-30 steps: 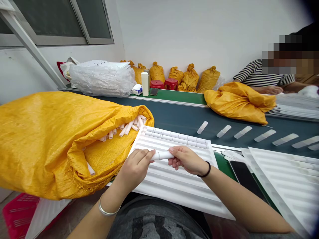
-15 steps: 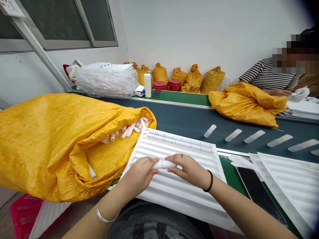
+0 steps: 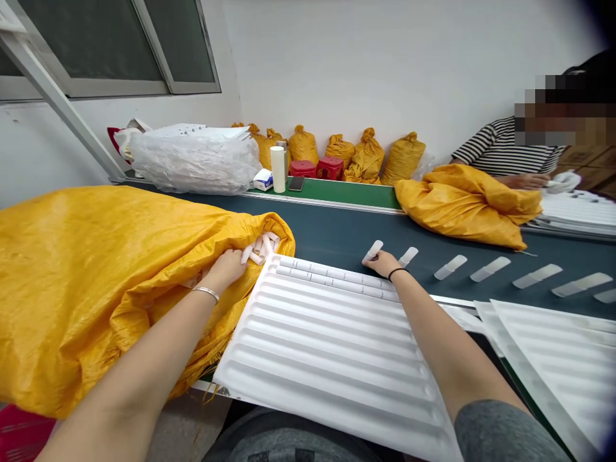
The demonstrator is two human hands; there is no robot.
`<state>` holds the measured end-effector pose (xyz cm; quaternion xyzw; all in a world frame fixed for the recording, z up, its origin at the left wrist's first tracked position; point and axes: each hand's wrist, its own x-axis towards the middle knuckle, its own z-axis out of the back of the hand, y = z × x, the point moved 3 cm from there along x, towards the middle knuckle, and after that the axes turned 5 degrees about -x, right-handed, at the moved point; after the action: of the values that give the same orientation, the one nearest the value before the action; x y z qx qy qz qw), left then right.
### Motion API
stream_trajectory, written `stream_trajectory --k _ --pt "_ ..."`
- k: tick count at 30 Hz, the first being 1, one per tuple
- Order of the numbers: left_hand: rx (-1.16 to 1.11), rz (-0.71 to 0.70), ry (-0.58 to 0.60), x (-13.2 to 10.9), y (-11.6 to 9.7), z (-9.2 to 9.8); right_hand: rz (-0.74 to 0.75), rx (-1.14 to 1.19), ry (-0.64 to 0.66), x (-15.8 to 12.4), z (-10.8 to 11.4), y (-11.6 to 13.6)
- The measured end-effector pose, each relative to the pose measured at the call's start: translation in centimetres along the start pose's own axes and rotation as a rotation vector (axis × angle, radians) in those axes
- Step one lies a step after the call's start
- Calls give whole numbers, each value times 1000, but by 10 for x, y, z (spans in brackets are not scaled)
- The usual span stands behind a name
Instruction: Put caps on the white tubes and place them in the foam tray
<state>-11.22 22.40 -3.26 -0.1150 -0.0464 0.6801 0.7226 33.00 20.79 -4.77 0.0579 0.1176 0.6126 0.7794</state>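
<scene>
left wrist: silver bangle (image 3: 206, 293) | right wrist: black band (image 3: 397, 272) | sleeve (image 3: 500, 430): grey

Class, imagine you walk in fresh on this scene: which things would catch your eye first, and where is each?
A huge yellow woven sack fills the left, the left hand at its mouth among loose white tubes. A white ridged tray lies centre. Beyond it the right hand holds a single tube on the dark conveyor belt, heading a row of tubes running right.

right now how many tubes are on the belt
7: one tube at the right hand, six in a row rightward along the belt; more may lie off frame.
</scene>
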Motion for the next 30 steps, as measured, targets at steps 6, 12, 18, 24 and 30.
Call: stream_trajectory --k 6,12,18,24,30 --pt "44 35 58 -27 11 -16 34 -64 16 -47 20 -31" --pt "-10 -88 63 -68 8 -8 150 -158 94 -95 8 -48" --pt "-563 -433 -130 -126 -33 12 154 -207 -98 -121 27 -33" --pt "-869 -681 -174 -179 -84 2 472 440 -165 -208 44 40" --pt "-741 -789 -18 -196 -111 6 670 826 -43 -249 34 88"
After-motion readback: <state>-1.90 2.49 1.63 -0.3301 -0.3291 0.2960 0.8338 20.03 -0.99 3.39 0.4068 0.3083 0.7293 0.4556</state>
